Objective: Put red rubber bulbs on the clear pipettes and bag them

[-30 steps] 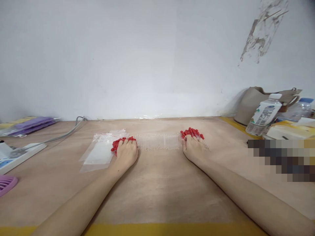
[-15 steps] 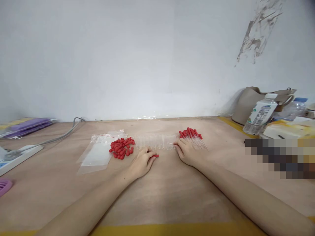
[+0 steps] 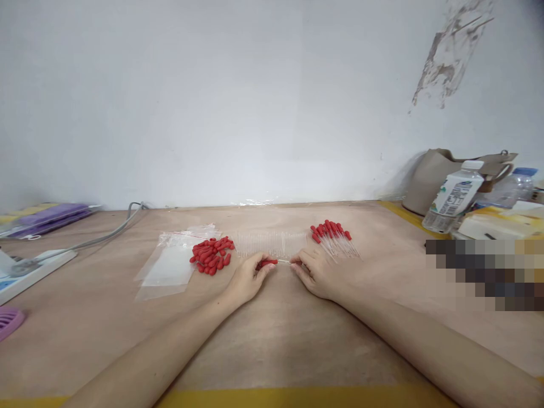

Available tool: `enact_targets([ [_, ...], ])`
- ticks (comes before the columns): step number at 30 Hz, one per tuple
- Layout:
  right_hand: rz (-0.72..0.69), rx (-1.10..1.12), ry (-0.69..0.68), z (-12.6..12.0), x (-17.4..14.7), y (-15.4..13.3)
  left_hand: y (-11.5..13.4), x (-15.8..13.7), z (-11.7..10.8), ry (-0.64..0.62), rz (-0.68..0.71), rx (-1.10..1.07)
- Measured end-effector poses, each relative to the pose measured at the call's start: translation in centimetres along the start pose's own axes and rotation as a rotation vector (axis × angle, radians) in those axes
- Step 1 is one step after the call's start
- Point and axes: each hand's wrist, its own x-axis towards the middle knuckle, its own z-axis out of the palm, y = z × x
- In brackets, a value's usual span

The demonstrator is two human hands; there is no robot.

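Between the fingers of my left hand [image 3: 249, 279] is a red rubber dropper bulb [image 3: 269, 262], its end pointing right. My right hand [image 3: 317, 273] pinches a thin glass dropper tube [image 3: 284, 262], whose end meets or nearly meets the bulb. Just behind both hands lies a row of clear glass tubes [image 3: 267, 243], side by side. A pile of loose red bulbs [image 3: 209, 256] sits left of the row. To the right, several droppers with red bulbs fitted [image 3: 334, 233] lie fanned out, their glass tips toward me.
Clear plastic bags [image 3: 168, 272] lie left of the bulb pile. At the far left are a power strip [image 3: 40, 275] with a grey cable and purple packets [image 3: 51, 218]. A plastic bottle [image 3: 454, 195] and a beige bag [image 3: 425, 181] stand at the right, by the wall.
My right hand has drawn the glass tube toward me, away from the row. My left hand has raised the bulb slightly, so tube and bulb now line up end to end.
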Motion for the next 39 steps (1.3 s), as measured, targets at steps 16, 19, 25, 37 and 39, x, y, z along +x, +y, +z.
enact_targets([
  [16,-0.077,0.129,-0.151,-0.3,0.3,0.6,0.4,-0.6,0.2,-0.136,-0.034,-0.024],
  [19,-0.109,0.026,-0.149,-0.1,0.0,0.7,0.5,-0.7,0.1,-0.162,-0.020,0.008],
  [25,-0.132,-0.121,-0.066,0.7,-0.5,0.5,0.4,-0.7,0.1,-0.142,-0.027,0.058],
  [37,-0.095,0.018,-0.039,-0.2,0.1,0.4,0.8,-0.4,-0.8,-0.141,-0.077,-0.009],
  [39,-0.106,0.002,-0.028,0.0,-0.1,0.4,0.8,-0.4,-0.7,-0.150,-0.085,-0.032],
])
